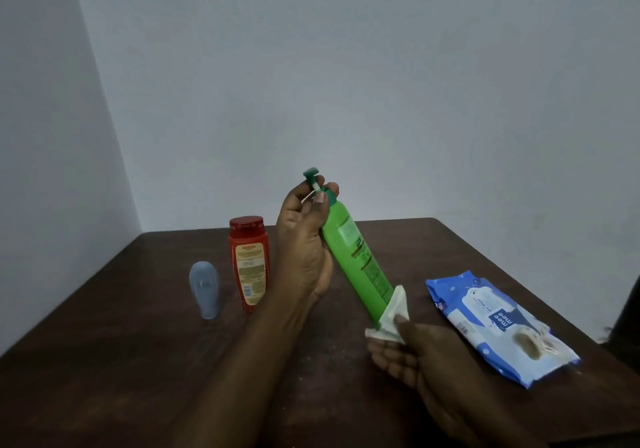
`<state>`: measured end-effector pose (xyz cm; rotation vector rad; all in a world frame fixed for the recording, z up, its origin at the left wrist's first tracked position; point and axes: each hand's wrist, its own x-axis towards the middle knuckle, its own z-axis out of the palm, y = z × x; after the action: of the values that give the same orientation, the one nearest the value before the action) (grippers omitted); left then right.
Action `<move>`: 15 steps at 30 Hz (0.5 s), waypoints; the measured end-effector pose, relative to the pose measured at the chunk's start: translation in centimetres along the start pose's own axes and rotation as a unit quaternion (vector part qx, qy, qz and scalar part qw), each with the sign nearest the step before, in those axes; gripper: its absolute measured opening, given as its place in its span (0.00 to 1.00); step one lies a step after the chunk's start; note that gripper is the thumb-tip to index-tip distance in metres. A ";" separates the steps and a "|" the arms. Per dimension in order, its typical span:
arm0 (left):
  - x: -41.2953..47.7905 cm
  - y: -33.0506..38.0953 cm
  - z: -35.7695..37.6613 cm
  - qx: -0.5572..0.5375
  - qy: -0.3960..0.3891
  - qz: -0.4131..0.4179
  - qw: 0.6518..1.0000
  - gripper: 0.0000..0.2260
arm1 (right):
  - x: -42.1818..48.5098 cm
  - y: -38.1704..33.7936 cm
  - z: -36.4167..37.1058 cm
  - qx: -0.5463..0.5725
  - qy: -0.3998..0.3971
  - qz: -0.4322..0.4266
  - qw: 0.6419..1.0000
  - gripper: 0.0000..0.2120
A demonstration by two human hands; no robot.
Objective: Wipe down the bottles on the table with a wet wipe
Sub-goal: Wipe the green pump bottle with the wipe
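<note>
Nearest the camera, the right hand (412,350) pinches a white wet wipe (393,312) with thumb and fingers and wraps it around the base of the green bottle (360,260). The bottle is held off the table (104,361), tilted, with its bottom toward the person and its pump head (310,173) pointing up and away. Higher up, the left hand (304,240) grips the bottle's shoulder and neck, fingers curled just below the pump. The two hands are well apart, one at each end of the bottle.

This looks like the wiping of the green bottle, with the cloth at the bottom end. The next move probably calls for sliding the wipe along the body toward the neck, or turning the bottle in the left hand's grip so an uncleaned side meets the cloth.

To the right, an open blue pack of wipes (498,323) lies flat on the table. Farther back on the left, a grey-blue bottle (205,290) and a red bottle (249,264) stand close together, apparently waiting their turn. Behind them is a plain pale wall (381,67).
</note>
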<state>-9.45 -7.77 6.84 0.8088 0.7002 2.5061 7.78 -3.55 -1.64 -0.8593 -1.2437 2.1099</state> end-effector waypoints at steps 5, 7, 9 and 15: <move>1.7 2.0 2.6 0.177 -0.033 0.014 0.984 0.13 | -2.2 -0.2 -2.0 -0.102 -0.062 -0.036 0.992 0.12; 2.5 2.3 3.8 0.266 -0.040 0.025 0.963 0.13 | -2.8 -0.5 -2.6 -0.141 -0.051 -0.072 0.986 0.10; 3.1 2.0 4.6 0.329 -0.042 0.033 0.943 0.12 | -2.6 -0.6 -3.2 -0.177 -0.015 -0.125 0.976 0.07; 4.5 -0.6 4.2 0.402 0.017 0.049 0.914 0.17 | -0.6 -0.1 -4.5 -0.100 0.063 -0.183 0.976 0.07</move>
<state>-10.04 -3.57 11.29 1.0691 1.7989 2.2785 11.54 -1.48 -3.04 -0.7640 -1.4389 1.6381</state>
